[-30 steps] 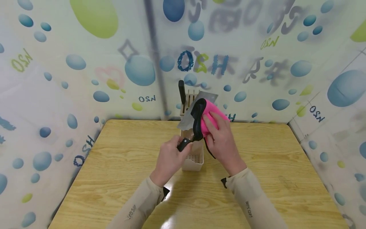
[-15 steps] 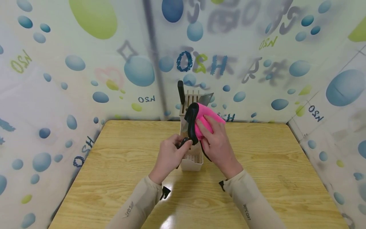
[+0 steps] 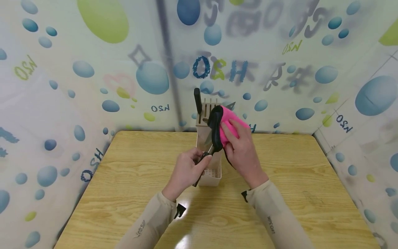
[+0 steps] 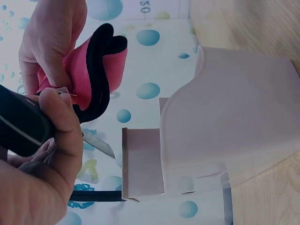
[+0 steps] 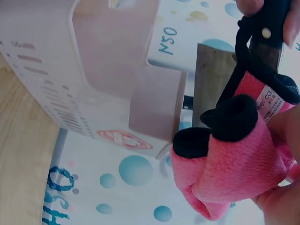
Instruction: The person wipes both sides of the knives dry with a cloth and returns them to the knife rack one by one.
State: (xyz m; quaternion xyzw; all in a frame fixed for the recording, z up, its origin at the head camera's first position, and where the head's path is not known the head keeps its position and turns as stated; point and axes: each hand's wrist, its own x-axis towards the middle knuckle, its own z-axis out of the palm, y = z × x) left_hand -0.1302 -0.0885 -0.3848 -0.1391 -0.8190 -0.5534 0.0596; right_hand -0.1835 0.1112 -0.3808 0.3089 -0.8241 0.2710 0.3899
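My left hand (image 3: 186,169) grips the black riveted handle (image 5: 274,18) of a cleaver, raised in front of a pale knife holder (image 3: 209,181). The broad grey blade (image 5: 211,77) shows in the right wrist view; in the head view it is turned nearly edge-on and mostly hidden. My right hand (image 3: 245,155) holds a pink cloth (image 3: 234,119) with black edging, folded over the blade just above the handle. In the left wrist view, a blade corner (image 4: 99,144) sticks out below the cloth.
Another knife with a black handle (image 3: 197,100) stands in the holder's left slot, beside several slots. The holder rests on a wood-grain table (image 3: 140,173), near the patterned wall (image 3: 124,86) behind it.
The cleaver has turned from showing its broad face to nearly edge-on. The cloth went down and left along the blade, then back up and right. The left hand stays on the handle.
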